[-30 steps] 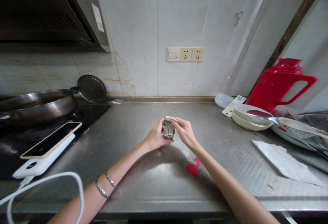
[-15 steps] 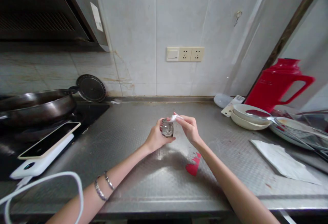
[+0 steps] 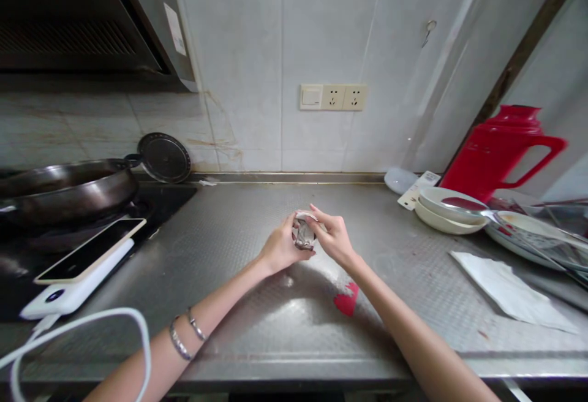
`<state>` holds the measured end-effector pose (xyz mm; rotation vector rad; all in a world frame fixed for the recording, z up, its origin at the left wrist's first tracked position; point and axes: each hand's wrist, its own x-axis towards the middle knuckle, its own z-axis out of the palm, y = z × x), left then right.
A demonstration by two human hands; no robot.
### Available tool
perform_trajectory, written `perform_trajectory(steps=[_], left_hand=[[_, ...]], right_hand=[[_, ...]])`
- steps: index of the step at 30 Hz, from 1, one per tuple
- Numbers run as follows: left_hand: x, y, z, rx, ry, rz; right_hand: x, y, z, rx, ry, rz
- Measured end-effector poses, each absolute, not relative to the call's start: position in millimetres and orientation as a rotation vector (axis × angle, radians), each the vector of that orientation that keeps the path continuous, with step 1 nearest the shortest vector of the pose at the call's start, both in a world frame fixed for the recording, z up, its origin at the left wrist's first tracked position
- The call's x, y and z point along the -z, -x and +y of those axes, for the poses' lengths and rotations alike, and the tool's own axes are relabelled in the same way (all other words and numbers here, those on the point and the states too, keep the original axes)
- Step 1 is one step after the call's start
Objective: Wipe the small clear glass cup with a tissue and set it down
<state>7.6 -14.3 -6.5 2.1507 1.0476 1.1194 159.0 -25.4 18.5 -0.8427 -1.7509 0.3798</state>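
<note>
Above the middle of the steel counter [image 3: 239, 224], my left hand [image 3: 278, 247] is wrapped round a small clear glass jar [image 3: 305, 238], whose open mouth seems to face me. My right hand [image 3: 331, 233] pinches a crumpled white tissue [image 3: 303, 214] and presses it against the jar's upper rim. How far the tissue reaches inside is hard to make out behind the fingers. A red torn patch [image 3: 347, 300] marks the counter below the right wrist.
At left, a large pan [image 3: 68, 190] stands on the black hob, near a phone [image 3: 92, 249] on a white power bank [image 3: 78, 285] with a looping cable. A folded white napkin [image 3: 509, 288], bowls [image 3: 452, 218] and a red thermos [image 3: 496, 151] are at right.
The tissue in my right hand has moved left and down onto the jar's mouth. My left hand keeps hold of the jar, which is turned slightly.
</note>
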Motion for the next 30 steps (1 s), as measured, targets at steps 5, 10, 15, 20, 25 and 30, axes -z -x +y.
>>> perform_trajectory(steps=[5, 10, 15, 20, 25, 30], left_hand=[[2.5, -11.8, -17.2, -1.121, -2.123, 1.098], [4.5, -13.7, -15.4, -1.141, -2.083, 1.174], [5.8, -11.4, -11.2, -1.111, -2.038, 1.226], [6.1, -8.0, -9.4, -1.124, -1.989, 1.189], [2.1, -6.9, -13.3, -1.145, -1.983, 1.133], [-2.9, -8.5, -17.3, -1.176, -1.961, 1.111]], right_hand=[[-15.1, -163.5, -25.0, -0.149, 0.689, -1.981], [-15.6, -163.5, -27.5, 0.004, 0.611, -2.095], [-18.7, -159.3, -33.4, -0.195, 0.570, -2.026], [-13.4, -160.9, -21.3, -0.406, 0.862, -1.513], [-7.9, -160.3, -10.4, -0.580, 0.926, -1.499], [-6.1, -156.7, -16.7, -0.575, 0.903, -1.516]])
